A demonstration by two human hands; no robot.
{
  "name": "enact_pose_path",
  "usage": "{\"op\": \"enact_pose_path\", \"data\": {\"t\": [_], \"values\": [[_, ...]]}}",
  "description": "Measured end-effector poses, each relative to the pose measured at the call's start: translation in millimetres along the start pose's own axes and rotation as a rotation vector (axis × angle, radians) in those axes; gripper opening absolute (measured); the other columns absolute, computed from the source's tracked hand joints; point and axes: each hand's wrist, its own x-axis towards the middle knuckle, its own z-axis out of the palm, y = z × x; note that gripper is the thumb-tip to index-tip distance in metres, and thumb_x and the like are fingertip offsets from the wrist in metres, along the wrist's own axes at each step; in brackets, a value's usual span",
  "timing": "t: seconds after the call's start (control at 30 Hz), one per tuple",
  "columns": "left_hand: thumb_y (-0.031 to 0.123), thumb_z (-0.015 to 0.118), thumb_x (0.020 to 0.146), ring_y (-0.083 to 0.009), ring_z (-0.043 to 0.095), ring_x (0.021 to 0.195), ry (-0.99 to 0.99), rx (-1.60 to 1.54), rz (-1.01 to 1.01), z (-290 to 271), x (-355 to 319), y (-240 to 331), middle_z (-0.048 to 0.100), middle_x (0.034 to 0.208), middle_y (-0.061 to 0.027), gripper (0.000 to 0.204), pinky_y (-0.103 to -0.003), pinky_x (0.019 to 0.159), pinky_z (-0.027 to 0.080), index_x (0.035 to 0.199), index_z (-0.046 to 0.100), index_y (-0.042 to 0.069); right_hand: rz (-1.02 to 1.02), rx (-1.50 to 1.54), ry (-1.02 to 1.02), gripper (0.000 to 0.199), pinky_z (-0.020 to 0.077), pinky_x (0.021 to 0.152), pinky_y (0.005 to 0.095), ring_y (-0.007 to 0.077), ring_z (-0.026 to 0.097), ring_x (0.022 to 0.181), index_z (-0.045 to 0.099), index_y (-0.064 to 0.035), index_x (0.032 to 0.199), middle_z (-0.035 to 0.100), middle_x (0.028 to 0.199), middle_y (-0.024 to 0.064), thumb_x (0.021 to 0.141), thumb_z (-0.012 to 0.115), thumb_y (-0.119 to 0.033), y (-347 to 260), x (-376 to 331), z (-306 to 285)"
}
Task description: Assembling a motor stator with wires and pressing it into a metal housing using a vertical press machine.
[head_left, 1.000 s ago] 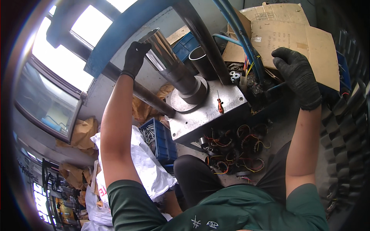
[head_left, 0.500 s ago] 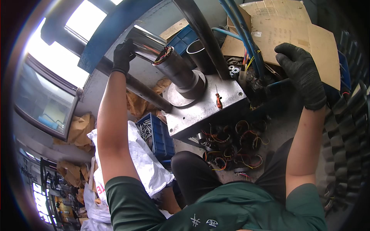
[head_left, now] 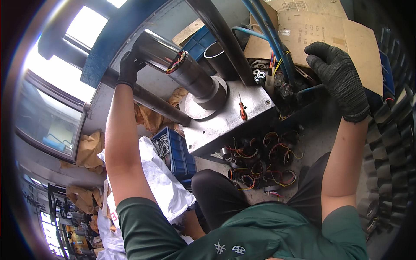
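My left hand [head_left: 129, 68], in a black glove, is raised beside a shiny metal cylinder [head_left: 161, 47]. Its thumb and fingers are apart; whether they touch the cylinder I cannot tell. Below that cylinder a dark, thick post [head_left: 190, 79] stands on a round base on the metal block [head_left: 216, 130]. Coloured wires [head_left: 177, 62] show in a ring at the top of the post. My right hand [head_left: 338, 80], also black-gloved, hovers in front of an opened cardboard box [head_left: 364, 56]. Its fingers are loosely bent with the thumb apart, and nothing shows between them.
On the block lie an orange-handled screwdriver [head_left: 243, 112] and a dark open tube [head_left: 220, 58]. Small bearings [head_left: 259, 76] sit by blue pipes [head_left: 277, 43]. Several wired motor coils [head_left: 260, 169] lie on the floor. Left are a blue crate [head_left: 182, 158] and white sack [head_left: 151, 182].
The whole view has shifted slightly. My left hand has moved a little left, away from the shiny cylinder's lower end. The right hand stays raised in nearly the same pose.
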Motion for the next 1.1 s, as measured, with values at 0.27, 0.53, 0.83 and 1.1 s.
{"op": "enact_pose_path", "data": {"t": [0.27, 0.53, 0.83, 1.1], "values": [[0.039, 0.068, 0.100, -0.0115, 0.064, 0.097, -0.187, 0.055, 0.196, 25.7, -10.4, 24.1, 0.066, 0.101, 0.0013, 0.028, -0.033, 0.089, 0.052, 0.108, 0.070, 0.012, -0.021, -0.029, -0.012, 0.033, 0.0598, 0.085, 0.0352, 0.0238, 0.075, 0.089, 0.073, 0.0006, 0.120, 0.076, 0.100, 0.0178, 0.099, 0.068, -0.025, 3.4, -0.7, -2.8], [0.031, 0.075, 0.097, -0.0085, 0.057, 0.081, -0.149, 0.278, 0.339, 35.7, -13.4, 18.2, 0.065, 0.089, 0.0015, 0.023, -0.027, 0.077, 0.046, 0.094, 0.070, 0.009, 0.017, 0.014, -0.045, 0.033, 0.0600, 0.084, 0.0347, 0.0215, 0.074, 0.088, 0.073, 0.0002, 0.120, 0.076, 0.099, 0.0163, 0.100, 0.069, -0.025, -2.4, -1.4, -2.5], [0.033, 0.076, 0.095, -0.0107, 0.060, 0.083, -0.059, 0.020, 0.177, 35.0, -25.0, 16.0, 0.064, 0.093, 0.0002, 0.024, -0.030, 0.079, 0.049, 0.100, 0.068, 0.011, 0.021, 0.018, -0.056, 0.032, 0.0612, 0.077, 0.0321, 0.0178, 0.074, 0.081, 0.073, -0.0003, 0.119, 0.076, 0.094, 0.0152, 0.099, 0.069, -0.025, -3.0, -4.6, -3.2], [0.032, 0.075, 0.095, -0.0118, 0.062, 0.090, -0.074, 0.046, 0.155, 34.3, -25.7, 22.8, 0.063, 0.098, -0.0008, 0.024, -0.032, 0.082, 0.051, 0.101, 0.065, 0.011, -0.027, -0.019, -0.052, 0.033, 0.0592, 0.080, 0.0361, 0.0230, 0.074, 0.084, 0.074, -0.0005, 0.117, 0.076, 0.095, 0.0174, 0.100, 0.068, -0.027, -2.7, -4.6, -3.6]]}}
